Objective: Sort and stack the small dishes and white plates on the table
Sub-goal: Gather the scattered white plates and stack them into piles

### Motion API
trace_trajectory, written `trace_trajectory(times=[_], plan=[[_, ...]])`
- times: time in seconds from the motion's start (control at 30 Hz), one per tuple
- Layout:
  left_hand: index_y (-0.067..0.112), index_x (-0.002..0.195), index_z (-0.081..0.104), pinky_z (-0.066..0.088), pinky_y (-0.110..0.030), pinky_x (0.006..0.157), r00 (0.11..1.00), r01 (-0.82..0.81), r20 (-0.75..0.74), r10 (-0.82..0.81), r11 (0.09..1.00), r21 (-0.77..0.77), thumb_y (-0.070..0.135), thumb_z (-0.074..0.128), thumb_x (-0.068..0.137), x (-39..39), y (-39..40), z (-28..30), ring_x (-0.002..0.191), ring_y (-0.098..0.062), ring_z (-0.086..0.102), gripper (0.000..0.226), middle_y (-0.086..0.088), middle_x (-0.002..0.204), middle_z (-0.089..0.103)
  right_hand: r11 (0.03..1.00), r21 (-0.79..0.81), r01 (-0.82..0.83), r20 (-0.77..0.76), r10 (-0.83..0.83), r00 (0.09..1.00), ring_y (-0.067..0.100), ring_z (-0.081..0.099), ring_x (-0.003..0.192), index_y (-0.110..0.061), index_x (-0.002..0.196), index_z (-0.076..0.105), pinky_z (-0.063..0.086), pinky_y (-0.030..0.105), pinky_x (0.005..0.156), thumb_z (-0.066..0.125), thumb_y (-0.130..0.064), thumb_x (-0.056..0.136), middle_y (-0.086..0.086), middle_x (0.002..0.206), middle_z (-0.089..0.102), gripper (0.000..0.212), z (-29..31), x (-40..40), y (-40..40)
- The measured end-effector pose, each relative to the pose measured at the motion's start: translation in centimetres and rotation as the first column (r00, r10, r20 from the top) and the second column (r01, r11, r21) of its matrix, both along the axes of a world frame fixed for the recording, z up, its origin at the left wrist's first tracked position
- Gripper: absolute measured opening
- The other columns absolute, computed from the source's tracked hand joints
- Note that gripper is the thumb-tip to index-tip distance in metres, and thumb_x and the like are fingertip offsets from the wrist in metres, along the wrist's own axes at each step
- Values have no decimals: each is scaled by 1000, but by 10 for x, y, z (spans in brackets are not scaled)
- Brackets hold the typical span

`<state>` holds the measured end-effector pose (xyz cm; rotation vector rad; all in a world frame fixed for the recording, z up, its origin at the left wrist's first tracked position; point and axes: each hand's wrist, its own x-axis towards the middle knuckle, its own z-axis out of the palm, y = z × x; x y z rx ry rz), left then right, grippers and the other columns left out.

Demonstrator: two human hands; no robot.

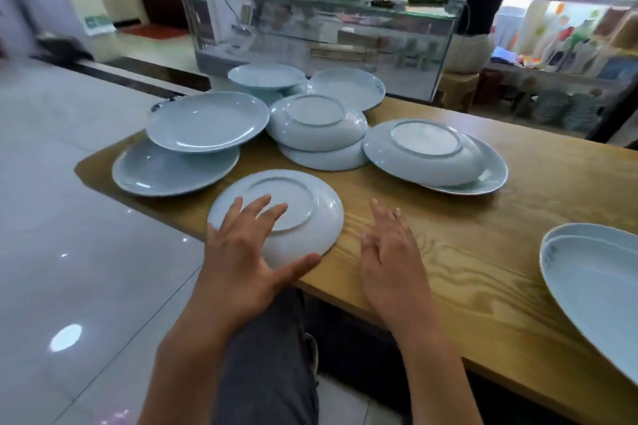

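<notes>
Now my left hand (241,245) rests, fingers spread, on the upturned pale-blue ceramic plate (303,214) at the wooden table's (466,252) near edge. Beside that plate my right hand (390,252) lies flat with fingers straight; beyond it sit stacked pale plates (207,121).

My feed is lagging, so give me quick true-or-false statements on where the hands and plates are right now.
1. The left hand rests spread on an upside-down pale blue plate at the wooden table's near edge. True.
2. The right hand grips a plate. False: it lies flat on bare wood.
3. Two upside-down pale deep dishes are stacked mid-table. True.
4. Every plate faces up. False: several show their foot rings.
</notes>
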<state>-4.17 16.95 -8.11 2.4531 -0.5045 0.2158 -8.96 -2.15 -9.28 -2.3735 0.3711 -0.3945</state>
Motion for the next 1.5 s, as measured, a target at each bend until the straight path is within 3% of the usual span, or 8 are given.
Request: trace_trajectory(times=[0.23, 0.33, 0.57, 0.9, 1.13, 1.27, 1.33, 1.5], plan=[[46, 147, 19, 11, -65, 112, 990, 52, -137, -17, 967, 251, 91, 46, 51, 1, 2, -6, 146, -12, -15, 109, 21, 158, 7, 1000, 9, -16, 27, 16, 1000, 5, 18, 143, -25, 140, 47, 15, 27, 118, 43, -16, 99, -8, 147, 43, 42, 0, -2, 1], [46, 148, 11, 9, -64, 113, 993, 69, -112, -33, 942, 328, 52, 70, 73, -4, -2, -7, 147, -17, -17, 96, 17, 160, 3, 999, 44, -6, 47, 4, 999, 5, 24, 142, -25, 134, 52, 19, 28, 117, 45, -11, 97, -8, 142, 48, 40, 0, -5, 3], [47, 143, 32, 19, -61, 113, 990, 144, -45, -137, 964, 223, -1, 61, 72, -15, -15, -8, 149, -18, 5, 91, 20, 154, 26, 969, 241, 58, 137, -93, 986, 7, 48, 122, -24, 124, 60, 40, 34, 108, 46, -5, 94, -10, 122, 59, 39, 0, -13, 3], [44, 148, 9, 14, -45, 120, 971, 238, -22, -238, 950, 201, 18, 55, 93, -45, -38, 6, 148, -14, 1, 76, 22, 156, 9, 872, 488, -25, 381, -187, 905, -2, 51, 119, -31, 122, 60, 44, 36, 104, 53, -22, 94, -22, 122, 58, 30, 4, -42, -1], [26, 151, 26, 35, -46, 111, 967, 194, 162, -197, 980, 33, 12, 57, 92, -51, -54, 5, 143, -23, 29, 68, 4, 154, 31, 812, 560, -163, 514, -186, 837, 7, 43, 133, -30, 141, 43, 44, 31, 104, 53, -20, 93, -14, 143, 47, 49, 4, -51, 8], [18, 135, 46, 42, -1, 78, 964, 61, 266, 5, 969, -239, 17, 45, 96, -54, -59, 19, 97, -3, 55, 39, 7, 121, 58, 743, 612, -273, 521, -119, 845, 8, 58, 117, -28, 131, 54, 50, 31, 96, 54, -14, 96, -13, 123, 64, 38, 4, -52, 16], [17, 118, 48, 40, -4, 59, 978, -44, 171, 119, 920, -389, 15, 43, 98, -51, -62, 26, 73, -10, 55, 21, 7, 93, 57, 811, 528, -252, 481, -41, 876, 6, 61, 112, -32, 125, 59, 51, 30, 95, 56, -5, 93, -11, 117, 67, 41, -4, -51, 17], [25, 119, 47, 47, -12, 56, 965, -95, 163, 204, 857, -506, 16, 47, 99, -54, -76, 29, 79, -5, 58, 21, 13, 91, 55, 958, 217, -187, 450, 72, 890, 5, 47, 128, -27, 137, 51, 42, 32, 106, 59, -8, 84, -9, 139, 53, 57, -19, -46, 17]])
